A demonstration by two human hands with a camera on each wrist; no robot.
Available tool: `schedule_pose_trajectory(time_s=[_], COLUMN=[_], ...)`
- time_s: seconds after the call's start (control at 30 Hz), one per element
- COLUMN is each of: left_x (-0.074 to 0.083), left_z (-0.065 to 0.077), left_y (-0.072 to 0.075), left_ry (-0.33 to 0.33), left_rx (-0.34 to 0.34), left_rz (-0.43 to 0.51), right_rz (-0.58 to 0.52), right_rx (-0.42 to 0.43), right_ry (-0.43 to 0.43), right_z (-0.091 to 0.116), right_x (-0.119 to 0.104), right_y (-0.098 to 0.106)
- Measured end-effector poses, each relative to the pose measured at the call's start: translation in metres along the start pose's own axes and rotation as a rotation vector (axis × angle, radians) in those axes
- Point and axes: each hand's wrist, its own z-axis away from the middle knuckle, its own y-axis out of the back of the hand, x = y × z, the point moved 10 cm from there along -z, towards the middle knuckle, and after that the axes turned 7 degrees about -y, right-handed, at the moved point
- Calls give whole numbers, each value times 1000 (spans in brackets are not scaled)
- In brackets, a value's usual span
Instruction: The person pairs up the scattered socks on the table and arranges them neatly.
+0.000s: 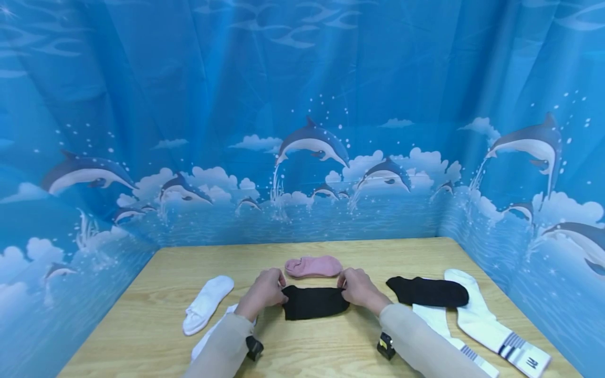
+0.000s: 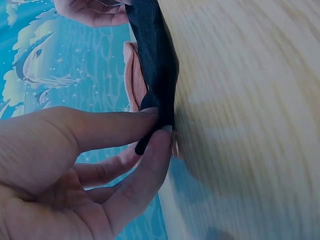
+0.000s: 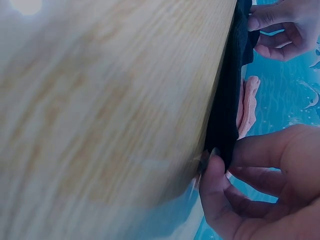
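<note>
A black sock (image 1: 315, 303) is stretched sideways between both hands at the middle of the wooden table. My left hand (image 1: 267, 289) pinches its left end between thumb and forefinger, as the left wrist view shows on the black cloth (image 2: 157, 65). At the opposite end, my right hand (image 1: 359, 287) pinches the sock's right edge; the right wrist view has thumb and finger meeting on the fabric (image 3: 225, 110). Just beyond the black sock lies a pink sock (image 1: 314, 266), flat and apart from the hands.
On the left lie a white ankle sock (image 1: 208, 304) and another white sock (image 1: 215, 332), partly hidden by the left arm. To the right, a second black sock (image 1: 427, 292) overlaps two long white striped socks (image 1: 487, 320). A dolphin-print curtain (image 1: 302, 210) surrounds the table (image 1: 189, 262).
</note>
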Motion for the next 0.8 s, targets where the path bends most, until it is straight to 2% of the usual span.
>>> schedule_pose_trajectory(time_s=[0.27,0.5,0.67,0.8], left_x=[1,3,11,21], left_z=[1,4,4,4], left_y=[0,2,6,4], left_ry=[-28,-45,-107,-168], left_rx=[2,0,17,-15], left_rz=[-4,15,23,17], right_rz=[5,-20,-24,1], right_rx=[-20,-91,-67,-83], right_ry=[28,-6,31,105], right_z=[1,5,8,15], right_x=[-3,-1,-12,-27], right_y=[1,2,9,9])
